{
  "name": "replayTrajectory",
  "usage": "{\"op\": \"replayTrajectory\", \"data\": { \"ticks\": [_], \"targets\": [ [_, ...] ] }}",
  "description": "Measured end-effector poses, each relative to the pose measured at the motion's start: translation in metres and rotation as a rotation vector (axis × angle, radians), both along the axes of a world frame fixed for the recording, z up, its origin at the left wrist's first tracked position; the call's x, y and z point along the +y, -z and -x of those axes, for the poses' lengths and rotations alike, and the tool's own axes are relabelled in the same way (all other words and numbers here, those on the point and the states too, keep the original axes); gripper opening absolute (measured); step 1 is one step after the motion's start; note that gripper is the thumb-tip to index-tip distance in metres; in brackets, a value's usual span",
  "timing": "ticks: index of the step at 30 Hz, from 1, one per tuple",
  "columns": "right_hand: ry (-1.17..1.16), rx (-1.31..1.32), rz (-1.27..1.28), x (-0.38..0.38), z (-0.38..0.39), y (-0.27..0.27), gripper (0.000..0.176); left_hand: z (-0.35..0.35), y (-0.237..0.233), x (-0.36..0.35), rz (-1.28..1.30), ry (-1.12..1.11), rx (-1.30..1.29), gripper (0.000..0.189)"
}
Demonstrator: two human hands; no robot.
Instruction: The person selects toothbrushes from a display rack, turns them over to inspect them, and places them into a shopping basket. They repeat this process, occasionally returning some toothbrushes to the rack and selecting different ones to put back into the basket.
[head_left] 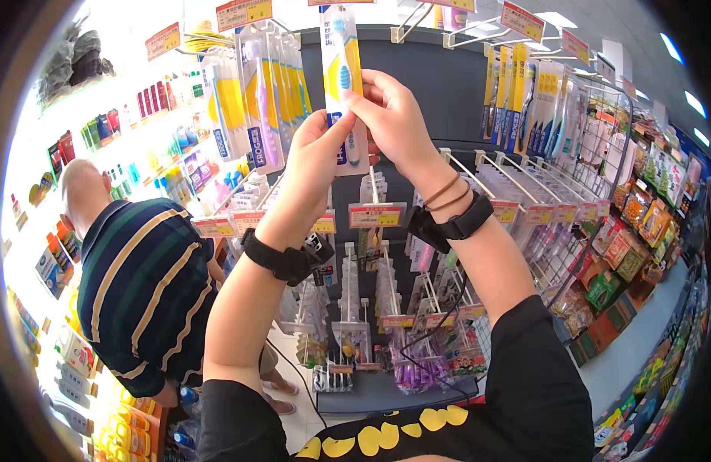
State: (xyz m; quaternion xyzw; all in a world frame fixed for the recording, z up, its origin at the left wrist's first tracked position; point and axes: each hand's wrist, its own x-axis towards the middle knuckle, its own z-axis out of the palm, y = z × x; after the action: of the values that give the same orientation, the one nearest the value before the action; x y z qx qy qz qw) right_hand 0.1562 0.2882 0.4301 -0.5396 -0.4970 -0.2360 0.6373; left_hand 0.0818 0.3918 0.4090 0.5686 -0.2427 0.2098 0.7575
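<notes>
A packaged toothbrush [342, 48] with a blue head, on a white, yellow and blue card, is held upright in front of the rack. My left hand [318, 152] pinches its lower left edge, fingers closed. On the right edge, my right hand [392, 122] grips the same pack, its thumb lying across the front near the brush head. Close to the left hangs a row of similar packs, the nearest a purple toothbrush [262, 104]. Just below the held pack is a price tag [377, 215] at the end of a hook.
More toothbrush packs [517, 100] hang at the upper right. Hooks with small goods fill the lower rack, above a dark base shelf [394, 402]. A person in a striped shirt [144, 281] stands at my left by bright shelves. Bagged goods [640, 223] line the right side.
</notes>
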Motion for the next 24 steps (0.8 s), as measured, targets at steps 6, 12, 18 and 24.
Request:
{"op": "replayTrajectory", "data": {
  "ticks": [6, 12, 18, 24],
  "targets": [
    [0.117, 0.059, 0.055, 0.007, -0.033, 0.005, 0.034, -0.025, 0.003, 0.017, -0.128, -0.03, 0.105, 0.025],
    [0.503, -0.046, 0.222, 0.015, -0.067, 0.0, 0.027, -0.002, 0.017, 0.019, -0.082, -0.376, -0.066, 0.05],
    [0.248, 0.11, 0.347, -0.003, -0.085, 0.003, 0.031, 0.066, 0.067, 0.016, -0.256, -0.207, -0.016, 0.044],
    [0.523, -0.011, 0.387, -0.026, -0.018, 0.023, 0.046, 0.112, 0.139, 0.037, -0.352, 0.011, -0.038, 0.043]
  ]
}}
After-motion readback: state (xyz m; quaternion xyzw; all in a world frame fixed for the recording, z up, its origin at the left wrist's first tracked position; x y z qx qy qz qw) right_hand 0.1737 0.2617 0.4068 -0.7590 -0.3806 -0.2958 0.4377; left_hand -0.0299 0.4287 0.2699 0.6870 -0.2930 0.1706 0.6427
